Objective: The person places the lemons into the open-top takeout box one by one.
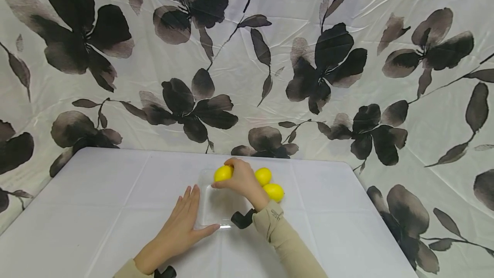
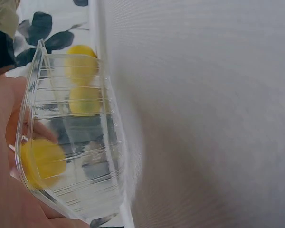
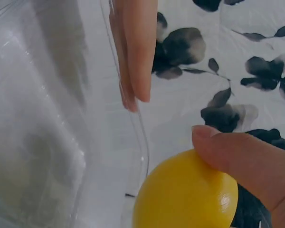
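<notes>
While one lemon (image 1: 222,173) is gripped by my right hand (image 1: 245,179), fingers curved around its far side and thumb against its near side, it is positioned at the far left part of a clear plastic container (image 1: 220,211); I cannot tell whether its underside lies above or below the rim. The container, rectangular and ribbed along its walls, rests on the worktop (image 1: 96,226). Along its left side lies my left hand (image 1: 179,226), the fingers straight and close together against the outer wall, the thumb spread wide toward the near left corner; it grasps no fruit. Just to the right of the container, partly behind my right hand, are two further lemons, a farther one (image 1: 263,176) and a nearer one (image 1: 275,192), set close together; the left wrist view shows both through the transparent walls. I wear beige sleeves (image 1: 295,246), and a black fitting (image 1: 242,219) shows at my right wrist. The worktop bears a white cover with visible fold lines. Behind its far edge rises a pale cloth (image 1: 262,80) printed with dark flowers and leaves.
</notes>
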The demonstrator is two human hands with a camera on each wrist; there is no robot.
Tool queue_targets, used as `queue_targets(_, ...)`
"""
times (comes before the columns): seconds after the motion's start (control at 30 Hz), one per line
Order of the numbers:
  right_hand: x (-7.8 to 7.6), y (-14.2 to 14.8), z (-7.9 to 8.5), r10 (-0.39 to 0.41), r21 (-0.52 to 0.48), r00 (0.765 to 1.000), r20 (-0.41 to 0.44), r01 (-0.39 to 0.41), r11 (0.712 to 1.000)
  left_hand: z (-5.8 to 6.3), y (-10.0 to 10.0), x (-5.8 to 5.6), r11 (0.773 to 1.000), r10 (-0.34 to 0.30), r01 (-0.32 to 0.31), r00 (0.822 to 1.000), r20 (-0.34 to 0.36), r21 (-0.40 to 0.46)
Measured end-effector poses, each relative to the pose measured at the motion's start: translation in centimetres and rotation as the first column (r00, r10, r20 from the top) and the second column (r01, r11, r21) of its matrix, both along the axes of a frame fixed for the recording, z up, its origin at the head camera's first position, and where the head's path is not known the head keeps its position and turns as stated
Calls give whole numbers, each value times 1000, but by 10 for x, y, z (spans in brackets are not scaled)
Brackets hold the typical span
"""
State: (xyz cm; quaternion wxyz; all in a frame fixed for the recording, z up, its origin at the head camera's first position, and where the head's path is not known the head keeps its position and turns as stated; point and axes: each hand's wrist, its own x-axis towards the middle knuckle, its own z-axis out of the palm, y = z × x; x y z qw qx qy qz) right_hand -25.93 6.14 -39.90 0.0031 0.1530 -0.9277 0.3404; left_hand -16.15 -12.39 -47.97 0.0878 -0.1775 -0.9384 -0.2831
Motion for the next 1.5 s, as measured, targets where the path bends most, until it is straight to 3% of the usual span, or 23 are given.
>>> queue_targets(0.23, -3, -16, -3, -22, 69, 998, 61, 18, 997, -2, 0, 0, 1000, 0, 0, 1000, -20, -2)
queue_targets(0.77, -1, -41, -13, -56, 208, 995, 80, 38, 977, -5, 0, 0, 1000, -14, 15, 999, -53, 19)
queue_targets(1.1, -5, -39, -14, -2, 174, 996, 88, -14, 985, -5, 1, 0, 1000, -6, 7, 998, -70, 25)
queue_targets(1.5, -6, -35, -18, 6, 147, 993, 114, -22, 989, -3, 1, 0, 1000, -3, 4, 999, -53, 19)
